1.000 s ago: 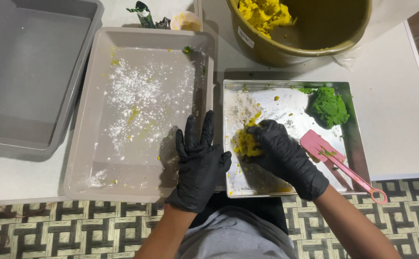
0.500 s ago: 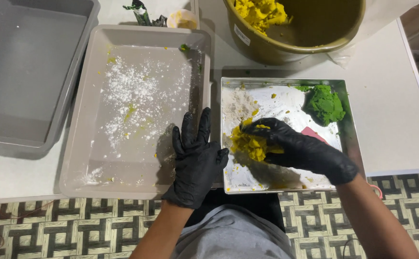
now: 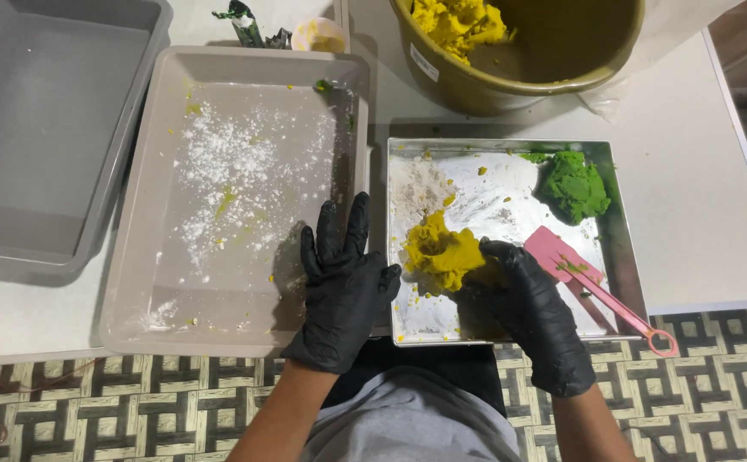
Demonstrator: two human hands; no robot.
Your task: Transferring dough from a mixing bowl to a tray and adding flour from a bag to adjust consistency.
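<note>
Head view: steel tray holds yellow dough, green dough.

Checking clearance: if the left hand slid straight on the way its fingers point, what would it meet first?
Probably the floured bottom of the beige tray, then its far wall; the left hand points up-frame over it.

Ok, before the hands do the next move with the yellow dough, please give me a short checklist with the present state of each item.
1. Right hand grips the yellow dough: ok.
2. Left hand lies flat at the edge of the beige tray, holding nothing: ok.
3. Dough is over the metal tray: ok.
4. Pink spatula is apart from the dough: ok.
5. Green dough is apart from the yellow: ok.
6. Dough is free from the tray bottom: cannot tell.
</note>
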